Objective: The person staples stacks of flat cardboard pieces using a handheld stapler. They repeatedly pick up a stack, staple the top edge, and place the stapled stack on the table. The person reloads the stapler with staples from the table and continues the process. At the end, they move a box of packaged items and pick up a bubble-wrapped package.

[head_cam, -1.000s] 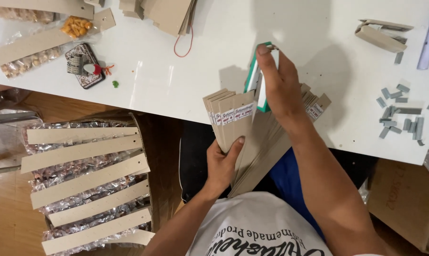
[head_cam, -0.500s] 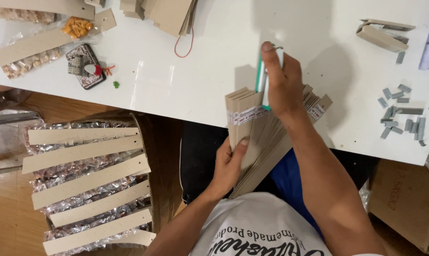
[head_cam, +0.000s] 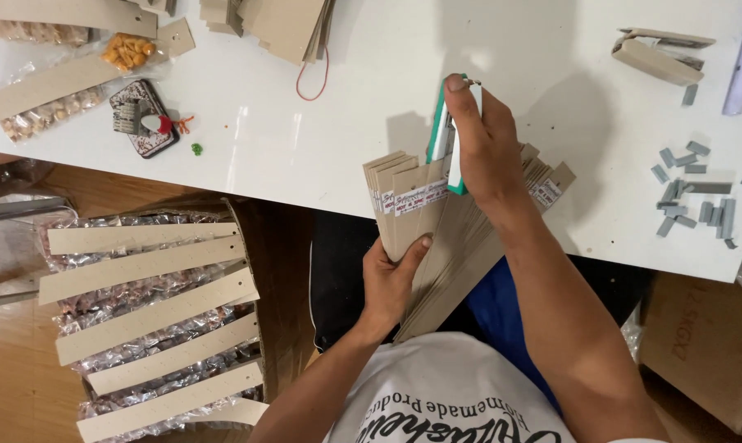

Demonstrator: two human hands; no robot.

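Seen from above, a person sits at a white table, working with both bare hands near the middle of the frame. The left hand grips the lower part of a fanned stack of folded brown card strips, fingers wrapped round it and thumb pressed on its front. The strips stand at the table's near edge, and small printed labels show on them. More card strips fan out behind, toward the right. The right hand is closed around a green and white stapler, held upright just above the stack and touching its top.

At the right of the frame loose grey staple bars lie scattered on the table, and a small open box sits at the upper right. At the top centre is a pile of brown card with a red rubber band beside it. At the upper left lie bags of snacks with card headers and a small dark tool. At the lower left, below the table edge, a box holds rows of clear packets topped with card strips.
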